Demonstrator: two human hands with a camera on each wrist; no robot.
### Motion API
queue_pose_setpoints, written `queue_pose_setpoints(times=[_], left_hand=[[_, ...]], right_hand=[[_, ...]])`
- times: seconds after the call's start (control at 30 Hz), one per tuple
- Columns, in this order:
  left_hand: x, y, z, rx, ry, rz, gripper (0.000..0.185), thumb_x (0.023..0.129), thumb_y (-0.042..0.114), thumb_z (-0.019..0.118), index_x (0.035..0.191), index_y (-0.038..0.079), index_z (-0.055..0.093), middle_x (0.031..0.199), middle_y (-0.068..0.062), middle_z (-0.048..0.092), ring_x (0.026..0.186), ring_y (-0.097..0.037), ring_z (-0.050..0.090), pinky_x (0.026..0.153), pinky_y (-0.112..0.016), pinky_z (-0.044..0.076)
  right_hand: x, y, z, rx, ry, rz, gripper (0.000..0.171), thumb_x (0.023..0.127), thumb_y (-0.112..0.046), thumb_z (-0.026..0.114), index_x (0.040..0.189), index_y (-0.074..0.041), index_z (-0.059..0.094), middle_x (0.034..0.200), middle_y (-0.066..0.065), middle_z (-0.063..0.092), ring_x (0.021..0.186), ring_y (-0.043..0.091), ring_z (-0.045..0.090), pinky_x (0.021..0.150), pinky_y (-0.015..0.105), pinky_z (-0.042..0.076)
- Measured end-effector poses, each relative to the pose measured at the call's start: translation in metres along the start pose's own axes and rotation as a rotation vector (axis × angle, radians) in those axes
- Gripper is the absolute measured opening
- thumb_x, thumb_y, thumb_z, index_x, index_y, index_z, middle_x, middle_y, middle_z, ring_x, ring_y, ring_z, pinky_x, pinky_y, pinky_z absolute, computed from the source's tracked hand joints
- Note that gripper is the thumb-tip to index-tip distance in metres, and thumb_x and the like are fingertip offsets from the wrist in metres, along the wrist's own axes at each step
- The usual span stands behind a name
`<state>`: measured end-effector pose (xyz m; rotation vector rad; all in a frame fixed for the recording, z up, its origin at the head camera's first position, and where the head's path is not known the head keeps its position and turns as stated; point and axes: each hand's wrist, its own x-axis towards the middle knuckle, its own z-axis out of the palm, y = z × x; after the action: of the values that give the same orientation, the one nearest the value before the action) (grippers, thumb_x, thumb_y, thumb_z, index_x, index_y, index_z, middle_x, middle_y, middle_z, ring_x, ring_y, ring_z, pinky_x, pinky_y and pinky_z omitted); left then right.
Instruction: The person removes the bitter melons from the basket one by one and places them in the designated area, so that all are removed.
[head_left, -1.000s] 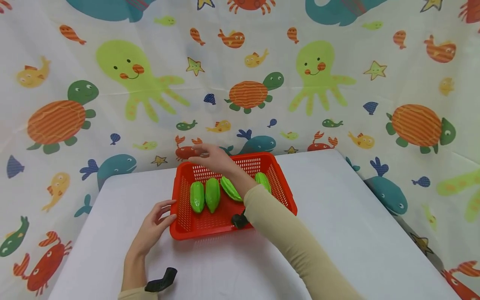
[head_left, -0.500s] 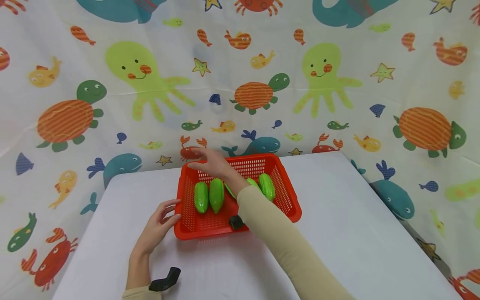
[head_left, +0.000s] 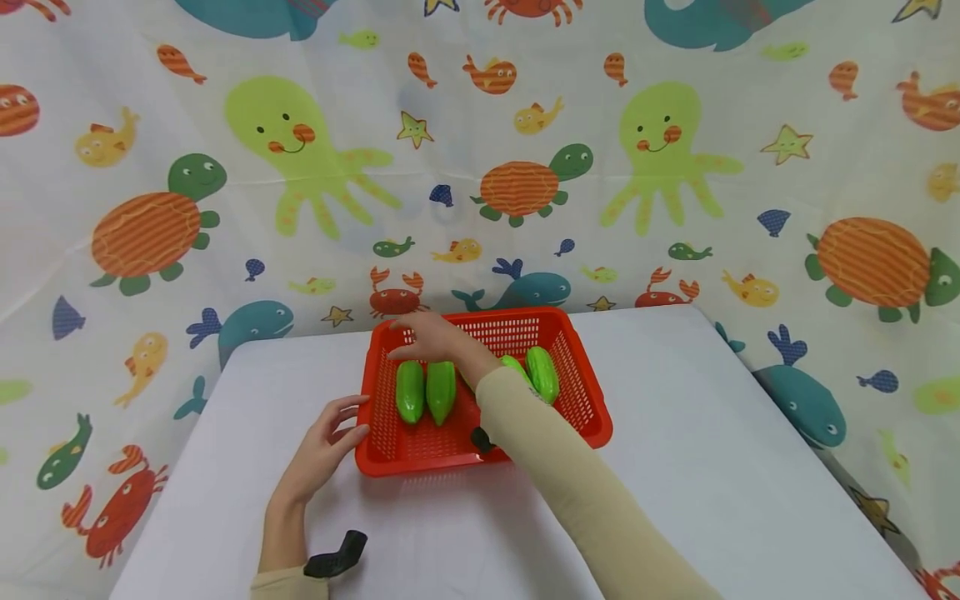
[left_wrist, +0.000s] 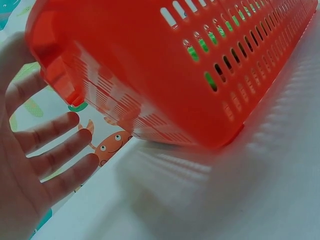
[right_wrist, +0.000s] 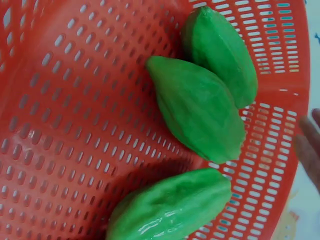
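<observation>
I had my left hand (head_left: 324, 450) resting with relaxed, spread fingers against the near left corner of the red basket (head_left: 577, 392), I judged to keep it from sliding on the white table (head_left: 712, 467). The basket sat toward the table's far edge. My right hand (head_left: 435, 337) hovered flat and empty over the basket's far left corner, gripping nothing, just above the green fruits (head_left: 425, 392) lying side by side inside.

Bright even light, soft shadows; wrist views close, slightly blurred.
</observation>
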<state>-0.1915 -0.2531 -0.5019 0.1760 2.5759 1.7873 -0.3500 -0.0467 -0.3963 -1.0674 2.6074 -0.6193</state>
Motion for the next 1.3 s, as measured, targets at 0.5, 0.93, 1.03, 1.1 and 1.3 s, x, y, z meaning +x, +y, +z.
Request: queue_pose_setpoints(times=[0.5,0.93,1.03,1.1,1.3], left_hand=[[0.001,-0.001,0.001,-0.007,0.008,0.01,0.054,0.095,0.03,0.065,0.142,0.017,0.043,0.146,-0.007,0.044,0.134,-0.031,0.041,0.101,-0.05,0.045],[-0.001,-0.001,0.004,-0.023,0.011,-0.008,0.054,0.093,0.033,0.066,0.14,0.018,0.044,0.146,-0.005,0.044,0.135,-0.03,0.04,0.1,-0.048,0.046],[-0.001,-0.001,0.005,-0.027,0.01,-0.015,0.054,0.093,0.033,0.067,0.14,0.018,0.045,0.146,-0.005,0.044,0.135,-0.03,0.04,0.1,-0.049,0.046],[-0.001,-0.001,0.005,-0.03,0.011,-0.017,0.054,0.093,0.033,0.067,0.14,0.019,0.045,0.146,-0.006,0.044,0.135,-0.03,0.04,0.101,-0.05,0.045],[0.0,0.001,0.002,-0.032,0.015,-0.014,0.054,0.092,0.033,0.067,0.14,0.019,0.045,0.146,-0.005,0.044,0.135,-0.03,0.039,0.101,-0.051,0.045]], right_hand=[[-0.002,0.013,0.009,0.131,-0.092,0.161,0.06,0.093,-0.037,0.066,0.144,-0.012,0.048,0.138,0.007,0.056,0.124,0.02,0.052,0.103,0.033,0.044],[0.0,0.011,0.02,0.166,-0.076,0.222,0.059,0.092,-0.04,0.066,0.142,-0.011,0.051,0.14,0.006,0.054,0.126,0.022,0.049,0.105,0.038,0.042],[-0.001,0.013,0.023,0.169,-0.081,0.229,0.058,0.093,-0.039,0.066,0.142,-0.011,0.051,0.14,0.006,0.055,0.126,0.022,0.05,0.105,0.038,0.043],[0.0,0.014,0.024,0.168,-0.082,0.229,0.057,0.093,-0.038,0.066,0.141,-0.011,0.052,0.139,0.006,0.055,0.125,0.022,0.051,0.105,0.038,0.043],[0.005,0.013,0.024,0.147,-0.069,0.212,0.056,0.093,-0.038,0.067,0.14,-0.011,0.053,0.136,0.006,0.057,0.122,0.021,0.052,0.105,0.037,0.043]])
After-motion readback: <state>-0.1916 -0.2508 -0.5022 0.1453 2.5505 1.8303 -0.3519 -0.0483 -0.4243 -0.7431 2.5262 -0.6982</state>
